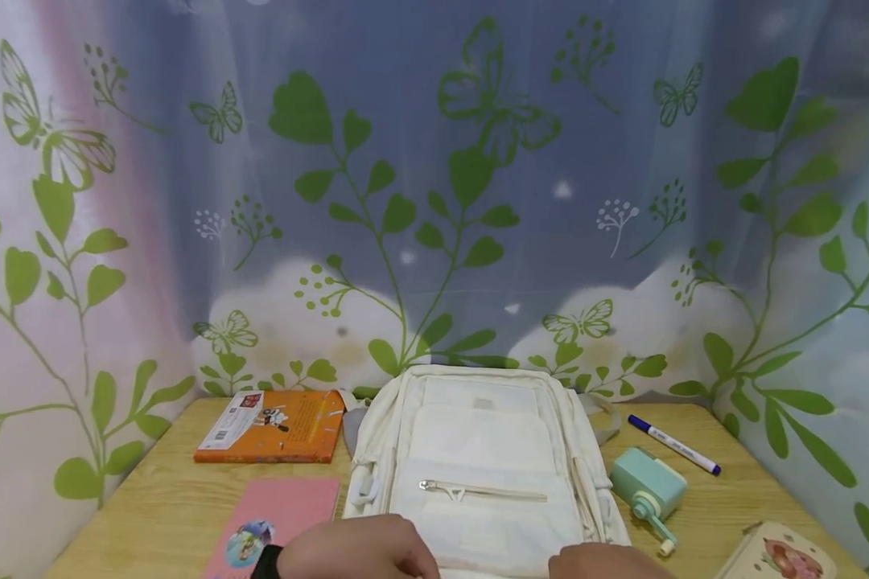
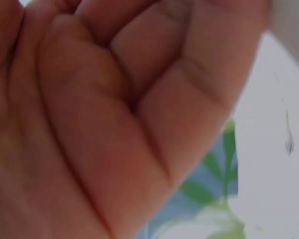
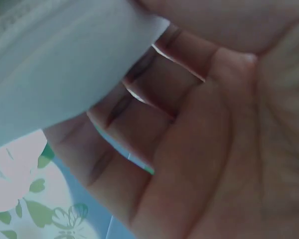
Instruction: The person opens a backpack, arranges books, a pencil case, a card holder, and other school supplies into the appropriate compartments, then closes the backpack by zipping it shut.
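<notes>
Gently | bag (image 1: 488, 438) roughly midway between left and right edges of the counter (image 1: 145, 490) | your right hand (image 1: 608, 563) pinches it; left hand (image 1: 365, 548) curled, can't tell if pinching | keep both sides level, avoiding skew

Head view forward, wrist close-ups

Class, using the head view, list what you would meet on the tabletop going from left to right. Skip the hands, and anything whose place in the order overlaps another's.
Orange book → white backpack → mint-green crank sharpener → cream case with a printed picture
</notes>
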Motion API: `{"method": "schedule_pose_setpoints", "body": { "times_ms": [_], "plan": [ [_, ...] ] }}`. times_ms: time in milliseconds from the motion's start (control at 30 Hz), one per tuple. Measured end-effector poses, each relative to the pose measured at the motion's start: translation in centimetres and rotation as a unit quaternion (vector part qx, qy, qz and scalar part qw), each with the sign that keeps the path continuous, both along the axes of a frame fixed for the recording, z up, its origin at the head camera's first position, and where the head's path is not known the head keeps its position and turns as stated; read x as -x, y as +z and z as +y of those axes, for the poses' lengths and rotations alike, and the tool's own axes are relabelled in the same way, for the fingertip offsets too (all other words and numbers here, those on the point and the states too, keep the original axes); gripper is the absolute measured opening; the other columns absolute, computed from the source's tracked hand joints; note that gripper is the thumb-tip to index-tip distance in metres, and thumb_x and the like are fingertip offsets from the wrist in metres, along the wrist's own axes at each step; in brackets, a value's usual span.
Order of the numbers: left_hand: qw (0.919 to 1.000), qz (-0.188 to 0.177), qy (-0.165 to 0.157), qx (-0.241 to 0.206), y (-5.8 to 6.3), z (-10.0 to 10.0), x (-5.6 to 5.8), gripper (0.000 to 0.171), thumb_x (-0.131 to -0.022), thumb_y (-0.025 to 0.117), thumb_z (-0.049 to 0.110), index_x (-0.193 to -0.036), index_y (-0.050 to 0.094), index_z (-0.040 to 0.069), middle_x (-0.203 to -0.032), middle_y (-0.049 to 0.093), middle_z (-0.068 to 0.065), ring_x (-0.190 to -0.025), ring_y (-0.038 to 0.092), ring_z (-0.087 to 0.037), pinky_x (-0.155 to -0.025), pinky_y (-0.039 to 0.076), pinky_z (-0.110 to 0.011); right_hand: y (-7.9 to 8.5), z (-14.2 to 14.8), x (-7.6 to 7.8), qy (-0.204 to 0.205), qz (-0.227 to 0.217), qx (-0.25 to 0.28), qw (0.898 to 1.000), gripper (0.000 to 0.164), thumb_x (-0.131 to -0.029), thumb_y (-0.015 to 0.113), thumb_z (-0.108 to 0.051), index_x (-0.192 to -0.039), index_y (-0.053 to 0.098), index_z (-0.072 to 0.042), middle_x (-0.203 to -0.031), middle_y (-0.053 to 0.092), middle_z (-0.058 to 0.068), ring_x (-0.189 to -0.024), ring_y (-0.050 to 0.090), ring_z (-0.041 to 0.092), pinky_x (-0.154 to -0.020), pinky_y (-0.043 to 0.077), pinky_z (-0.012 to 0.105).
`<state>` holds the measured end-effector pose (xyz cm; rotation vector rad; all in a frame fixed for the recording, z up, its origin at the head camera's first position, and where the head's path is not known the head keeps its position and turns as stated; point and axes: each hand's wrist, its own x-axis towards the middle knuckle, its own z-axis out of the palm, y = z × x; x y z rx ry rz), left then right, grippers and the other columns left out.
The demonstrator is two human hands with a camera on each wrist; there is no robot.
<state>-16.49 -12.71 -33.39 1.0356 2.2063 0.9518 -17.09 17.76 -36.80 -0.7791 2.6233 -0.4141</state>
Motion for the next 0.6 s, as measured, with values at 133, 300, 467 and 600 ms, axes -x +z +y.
{"method": "schedule_pose_setpoints", "body": {
  "times_ms": [133,300,467,600],
  "plan": [
    [0.9983,0.039,0.026,0.035,0.9,-2.5,0.6,0.019,-0.091,0.055,0.015,-0.088,0.073,0.022,-0.078,0.064,0.019,-0.065,0.051,0.008,-0.061,0.045,-0.014,0.7,1.0,0.3,0.03,0.011,0.024,0.999,0.022,-0.088,0.058,-0.047,-0.084,0.057,-0.025,-0.075,0.049,-0.018,-0.063,0.039,-0.001,-0.054,0.033,0.023],
    [0.9984,-0.026,0.043,-0.025,0.8,-6.0,1.5,0.018,-0.093,0.054,0.012,-0.094,0.072,0.015,-0.086,0.071,0.005,-0.069,0.059,0.001,-0.063,0.051,-0.02,2.0,2.4,0.4,0.058,0.012,0.067,0.996,0.018,-0.089,0.059,-0.043,-0.088,0.055,-0.025,-0.08,0.05,-0.021,-0.066,0.038,-0.003,-0.056,0.031,0.022],
    [0.9962,-0.052,0.049,-0.051,-0.1,-9.1,3.0,0.019,-0.095,0.051,0.011,-0.099,0.07,0.01,-0.092,0.07,-0.001,-0.072,0.059,0.0,-0.065,0.052,-0.021,2.9,3.5,0.4,0.043,0.003,0.091,0.995,0.015,-0.089,0.06,-0.035,-0.083,0.052,-0.024,-0.074,0.045,-0.016,-0.063,0.036,-0.003,-0.055,0.032,0.022],
    [0.9944,-0.07,0.055,-0.056,-1.0,-10.0,3.8,0.019,-0.095,0.051,0.012,-0.101,0.069,0.007,-0.094,0.069,-0.004,-0.073,0.058,-0.001,-0.067,0.051,-0.019,2.7,3.6,0.5,0.033,0.008,0.066,0.997,0.017,-0.087,0.062,-0.036,-0.083,0.051,-0.024,-0.074,0.046,-0.016,-0.063,0.037,-0.001,-0.055,0.032,0.022]
  ]
}}
